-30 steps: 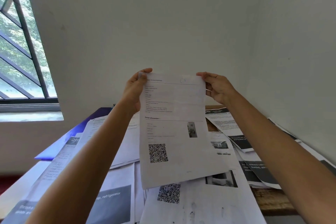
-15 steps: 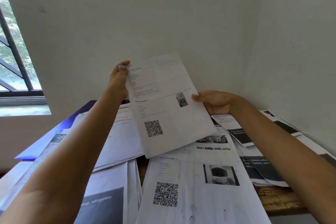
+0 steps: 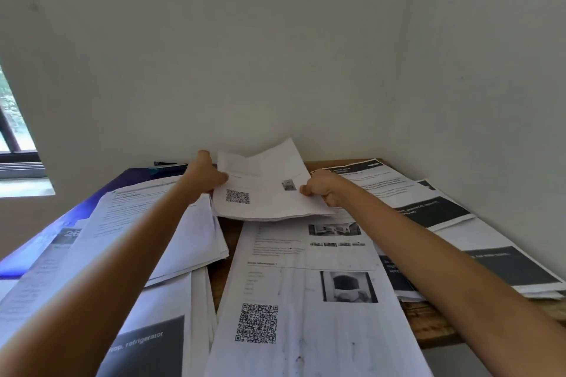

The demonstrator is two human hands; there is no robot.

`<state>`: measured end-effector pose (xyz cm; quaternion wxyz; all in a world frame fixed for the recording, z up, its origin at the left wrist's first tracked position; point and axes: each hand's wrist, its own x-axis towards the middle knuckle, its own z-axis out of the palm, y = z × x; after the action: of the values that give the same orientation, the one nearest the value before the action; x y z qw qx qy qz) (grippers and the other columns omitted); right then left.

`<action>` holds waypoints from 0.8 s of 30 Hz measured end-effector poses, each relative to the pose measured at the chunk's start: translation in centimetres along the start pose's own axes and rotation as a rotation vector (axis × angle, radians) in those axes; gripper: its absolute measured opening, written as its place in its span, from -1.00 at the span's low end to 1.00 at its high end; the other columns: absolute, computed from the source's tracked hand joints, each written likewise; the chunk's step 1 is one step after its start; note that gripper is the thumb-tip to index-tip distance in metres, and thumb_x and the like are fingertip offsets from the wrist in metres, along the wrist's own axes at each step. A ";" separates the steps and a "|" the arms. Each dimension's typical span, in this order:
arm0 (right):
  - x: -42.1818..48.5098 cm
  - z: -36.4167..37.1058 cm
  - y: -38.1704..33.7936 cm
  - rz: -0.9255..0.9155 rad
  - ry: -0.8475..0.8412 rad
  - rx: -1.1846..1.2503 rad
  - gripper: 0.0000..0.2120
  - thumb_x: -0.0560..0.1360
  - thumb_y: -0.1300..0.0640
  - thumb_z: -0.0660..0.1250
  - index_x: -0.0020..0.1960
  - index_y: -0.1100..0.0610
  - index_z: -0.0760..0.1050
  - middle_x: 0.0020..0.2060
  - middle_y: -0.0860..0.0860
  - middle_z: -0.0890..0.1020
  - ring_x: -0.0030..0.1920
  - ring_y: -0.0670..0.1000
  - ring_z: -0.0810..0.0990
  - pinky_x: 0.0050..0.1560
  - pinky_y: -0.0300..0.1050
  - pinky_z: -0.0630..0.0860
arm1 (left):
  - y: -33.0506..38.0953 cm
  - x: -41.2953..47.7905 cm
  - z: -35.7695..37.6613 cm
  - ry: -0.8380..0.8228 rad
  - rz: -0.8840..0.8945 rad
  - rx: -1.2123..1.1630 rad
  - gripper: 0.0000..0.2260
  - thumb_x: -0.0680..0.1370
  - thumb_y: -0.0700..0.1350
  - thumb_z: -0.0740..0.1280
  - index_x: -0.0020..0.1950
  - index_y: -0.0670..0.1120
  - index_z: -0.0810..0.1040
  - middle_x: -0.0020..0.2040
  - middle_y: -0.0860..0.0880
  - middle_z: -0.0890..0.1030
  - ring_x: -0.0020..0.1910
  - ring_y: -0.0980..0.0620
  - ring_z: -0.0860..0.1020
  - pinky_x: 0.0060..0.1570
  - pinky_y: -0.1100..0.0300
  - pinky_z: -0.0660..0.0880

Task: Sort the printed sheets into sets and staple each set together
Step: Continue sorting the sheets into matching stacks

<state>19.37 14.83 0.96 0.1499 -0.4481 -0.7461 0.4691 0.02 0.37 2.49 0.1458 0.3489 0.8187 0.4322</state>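
A printed sheet (image 3: 263, 190) with a QR code and a small photo hangs low over the far part of the wooden table (image 3: 435, 324), its top edge bent up against the wall. My left hand (image 3: 205, 173) grips its left edge and my right hand (image 3: 321, 188) pinches its right edge by the small photo. Below it lies a pile of similar sheets (image 3: 306, 300) with a QR code and photos. No stapler is in view.
A stack of text sheets (image 3: 171, 223) lies at left over a blue folder (image 3: 128, 180). Sheets with dark banners (image 3: 444, 214) cover the right side. A dark pen (image 3: 165, 163) lies by the wall. White walls close the back and right; a window is at left.
The sheet came down from held upright in the air to just above the far piles. My right hand slid from its top corner to its right edge.
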 end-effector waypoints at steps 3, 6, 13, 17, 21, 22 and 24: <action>-0.9 0.7 -0.3 -0.073 0.118 -0.140 -0.66 0.53 0.31 0.30 0.28 0.34 0.37 0.24 0.21 0.49 0.19 0.18 0.51 0.04 -0.06 0.48 | -0.1 -0.5 0.5 0.016 0.119 0.197 -0.43 0.53 -0.25 0.38 0.46 -0.22 0.21 0.25 -0.21 0.51 0.23 -0.20 0.49 0.16 0.00 0.46; -1.7 1.1 -0.4 -0.133 0.171 -0.276 -0.70 0.52 0.31 0.28 0.24 0.35 0.41 0.22 0.22 0.52 0.19 0.17 0.52 0.09 -0.04 0.50 | -0.1 -1.5 1.0 -0.014 0.197 0.336 -0.44 0.52 -0.22 0.39 0.47 -0.17 0.25 0.32 -0.19 0.48 0.25 -0.16 0.48 0.20 0.01 0.48; -5.1 -0.3 -0.5 -0.275 0.203 -0.339 -0.69 0.52 0.21 0.31 0.17 0.40 0.49 0.12 0.23 0.59 0.11 0.17 0.57 -0.24 -0.12 0.45 | 0.3 -5.2 1.0 -0.056 0.295 0.421 -0.54 0.57 -0.05 0.36 0.44 -0.09 0.35 0.29 -0.16 0.49 0.07 -0.01 0.45 0.05 0.19 0.38; -9.5 -2.8 -0.2 -0.356 0.304 -0.349 -0.73 0.52 0.18 0.31 0.09 0.37 0.56 0.08 0.25 0.61 0.05 0.16 0.58 -0.16 -0.12 0.45 | 1.4 -8.6 -0.1 -0.128 0.340 0.430 -0.61 0.56 -0.01 0.35 0.37 -0.06 0.45 0.36 -0.09 0.46 0.29 -0.05 0.45 0.28 0.09 0.37; -14.9 -4.4 2.9 -0.287 0.296 -0.392 -0.75 0.53 0.04 0.34 0.06 0.21 0.56 0.03 0.12 0.62 -0.18 -0.07 0.46 -0.27 -0.21 0.32 | 2.5 -12.8 -0.5 -0.315 0.381 0.648 -0.56 0.57 0.08 0.32 0.41 -0.06 0.40 0.38 -0.06 0.46 0.31 -0.03 0.44 0.28 0.14 0.35; -16.3 -4.4 3.9 -0.246 0.275 -0.402 -0.72 0.53 0.01 0.35 0.07 0.22 0.54 0.01 0.14 0.62 -0.18 -0.05 0.47 -0.26 -0.19 0.34 | 2.4 -13.6 -0.4 -0.366 0.365 0.698 -0.51 0.57 0.12 0.30 0.44 -0.05 0.36 0.40 -0.06 0.43 0.34 -0.04 0.42 0.30 0.12 0.33; -19.2 -4.0 5.6 -0.189 0.235 -0.400 -0.70 0.53 -0.03 0.35 0.03 0.23 0.53 -0.05 0.16 0.62 -0.20 0.01 0.53 -0.26 -0.18 0.41 | 2.1 -14.9 0.3 -0.464 0.333 0.800 -0.42 0.56 0.21 0.26 0.49 -0.02 0.27 0.45 -0.07 0.38 0.36 -0.07 0.39 0.33 0.07 0.31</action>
<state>35.55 2.49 2.11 0.1873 -0.4486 -0.8402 0.2404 11.76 -9.05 3.05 0.1076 0.5908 0.7995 0.0121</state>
